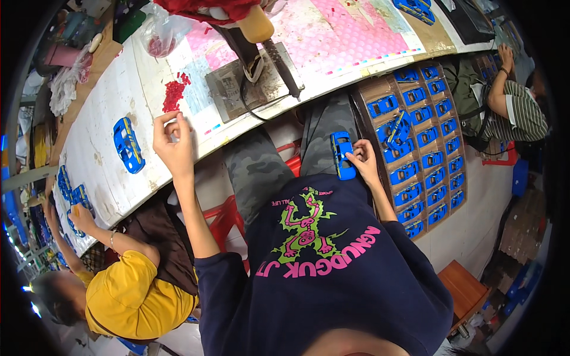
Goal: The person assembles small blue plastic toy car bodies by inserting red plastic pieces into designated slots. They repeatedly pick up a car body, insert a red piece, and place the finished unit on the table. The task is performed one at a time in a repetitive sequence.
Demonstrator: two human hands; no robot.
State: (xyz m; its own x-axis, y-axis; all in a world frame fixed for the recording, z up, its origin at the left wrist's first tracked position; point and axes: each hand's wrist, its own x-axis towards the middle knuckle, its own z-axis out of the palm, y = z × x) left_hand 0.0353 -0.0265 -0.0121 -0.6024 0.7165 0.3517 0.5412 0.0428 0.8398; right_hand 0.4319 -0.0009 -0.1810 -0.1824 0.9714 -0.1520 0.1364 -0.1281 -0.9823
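Two hands, one car body held: the right hand [363,160] grips one blue toy car body [342,155], thumb and fingers at its right side, over the person's lap, well apart from the table edge. Left hand [172,139], palm side partly showing, has fingers curled and thumb near the index finger, right at the lower end of one heap of small red pieces [174,98] on the white table [101,172]; cannot tell whether a piece is pinched there (pieces too many and tiny to count). One more blue car [129,145] lies on the table left of that hand. One machine [249,53] with a metal base plate stands right of the heap. On the person's right, one cardboard tray [374,89] holds three columns of blue cars, over twenty, exact count unclear; one extra car [399,127] lies slantwise across others in the left column. Two co-workers: one in a yellow shirt [133,291] at left, one in a striped shirt [525,113] at upper right.
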